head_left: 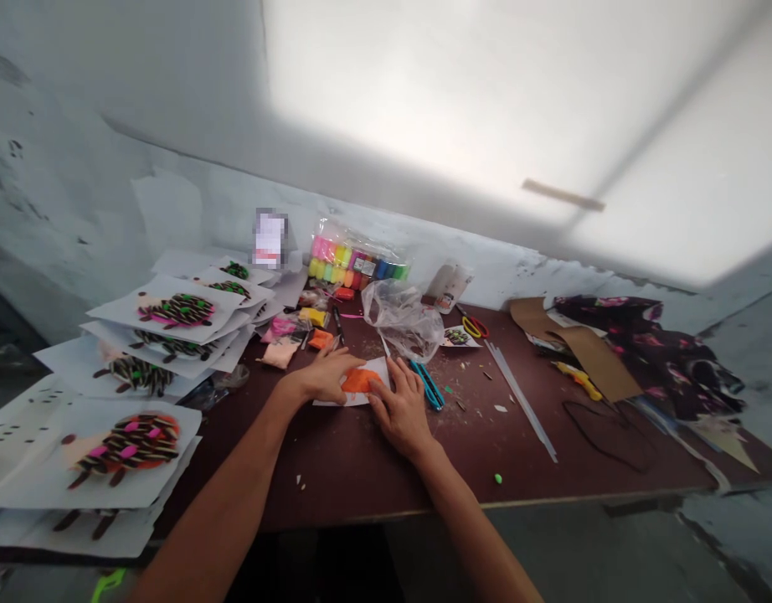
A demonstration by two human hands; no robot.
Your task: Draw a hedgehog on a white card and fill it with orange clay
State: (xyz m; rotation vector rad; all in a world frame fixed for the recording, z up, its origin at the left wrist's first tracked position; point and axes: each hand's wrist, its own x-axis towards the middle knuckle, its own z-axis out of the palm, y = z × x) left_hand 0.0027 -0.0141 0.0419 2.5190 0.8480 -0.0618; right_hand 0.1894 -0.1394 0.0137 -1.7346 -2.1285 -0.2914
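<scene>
Near the front edge of the worktop (486, 456), both grips were loose rather than clenched: the left hand (323, 375) and the right hand (399, 410) lay open, their fingers reaching in from either side to press on a flattened patch of orange modelling clay (361, 381). That clay sat between the hands on a small white paper card (368, 395). It looked soft, light and slightly tacky, likely to dent under any pinch, so it seemed best taken by the stiffer card beneath rather than by its own edge. Just right of the right hand lay teal-handled scissors (429, 385), and beyond the hands a crumpled clear plastic bag (402, 320) slumped near a pack of neon clay tubs (359, 260). Small lumps of orange clay (320, 339) lay left of the bag. Farther left, stacked white sheets (103, 494) carried dark striped clay figures (131, 448). To the right lay a long metal strip (521, 398) and red-and-yellow-handled scissors (472, 327).
</scene>
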